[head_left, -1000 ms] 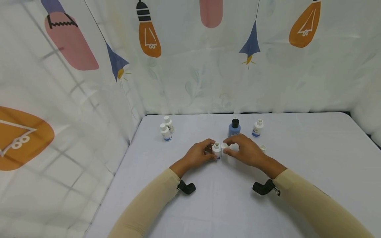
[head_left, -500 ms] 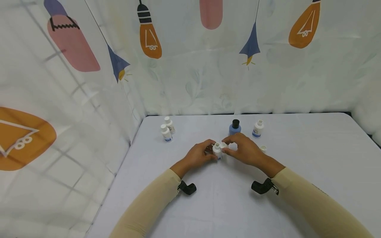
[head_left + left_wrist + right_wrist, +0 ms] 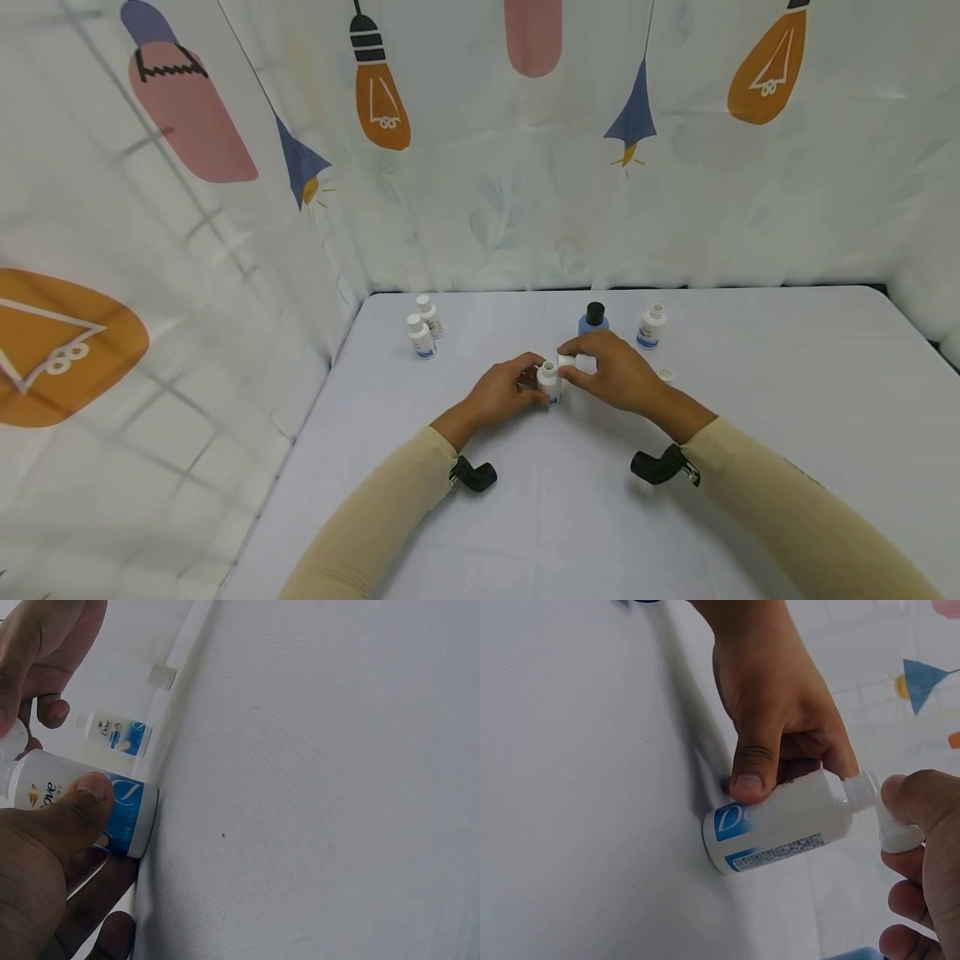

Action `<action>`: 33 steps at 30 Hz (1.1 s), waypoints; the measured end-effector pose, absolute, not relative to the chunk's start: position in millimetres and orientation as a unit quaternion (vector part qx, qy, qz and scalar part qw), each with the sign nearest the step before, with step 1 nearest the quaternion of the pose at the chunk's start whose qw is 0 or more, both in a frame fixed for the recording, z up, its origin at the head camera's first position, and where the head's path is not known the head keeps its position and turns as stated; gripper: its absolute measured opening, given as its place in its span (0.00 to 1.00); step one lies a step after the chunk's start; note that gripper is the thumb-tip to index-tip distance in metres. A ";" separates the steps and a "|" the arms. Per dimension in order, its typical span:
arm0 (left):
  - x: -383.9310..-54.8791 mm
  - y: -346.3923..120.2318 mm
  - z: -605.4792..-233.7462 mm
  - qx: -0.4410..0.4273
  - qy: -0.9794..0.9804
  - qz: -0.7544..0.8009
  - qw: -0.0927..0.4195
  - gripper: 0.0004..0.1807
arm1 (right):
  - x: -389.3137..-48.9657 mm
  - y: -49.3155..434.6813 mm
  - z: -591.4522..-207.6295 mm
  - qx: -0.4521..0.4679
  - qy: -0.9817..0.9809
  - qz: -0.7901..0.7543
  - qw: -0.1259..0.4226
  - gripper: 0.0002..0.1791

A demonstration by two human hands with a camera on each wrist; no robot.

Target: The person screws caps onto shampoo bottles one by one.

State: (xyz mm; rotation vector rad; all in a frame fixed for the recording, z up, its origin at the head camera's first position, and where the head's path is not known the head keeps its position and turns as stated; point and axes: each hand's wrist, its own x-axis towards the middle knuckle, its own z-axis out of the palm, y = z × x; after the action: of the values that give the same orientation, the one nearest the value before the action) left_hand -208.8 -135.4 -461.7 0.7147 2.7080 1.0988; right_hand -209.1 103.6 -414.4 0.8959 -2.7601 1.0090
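My left hand (image 3: 498, 390) grips a small white bottle (image 3: 550, 385) with a blue label band, standing upright on the table. Its threaded neck is uncovered. Just right of the neck, my right hand (image 3: 618, 375) pinches a white cap (image 3: 566, 361) between thumb and fingers. In the right wrist view the cap (image 3: 900, 834) sits close beside the bottle mouth, tilted against it and not on it. The left wrist view shows the thumb pressed across the bottle's label (image 3: 124, 814), while the cap is partly hidden by the right fingers.
Two capped white bottles (image 3: 422, 337) stand at the back left. Behind the right hand is a blue bottle (image 3: 593, 322) with a black cap. An uncapped white bottle (image 3: 651, 327) stands to its right, and a loose white cap (image 3: 665, 375) lies near the right wrist.
The right hand has raised the cap slightly and turned it, from its hollow side showing to more upright beside the neck. The left hand and bottle have hardly moved.
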 end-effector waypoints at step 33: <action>-209.2 -137.1 -464.0 0.235 0.900 0.361 0.064 0.25 | -208.5 82.6 -412.9 0.317 -0.882 0.345 0.048 0.20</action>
State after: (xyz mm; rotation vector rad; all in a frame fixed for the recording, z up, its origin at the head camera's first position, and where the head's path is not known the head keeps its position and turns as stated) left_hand -209.2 -137.1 -464.0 0.7112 2.7185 1.0907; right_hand -208.5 82.6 -412.9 0.9656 -2.6899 1.0505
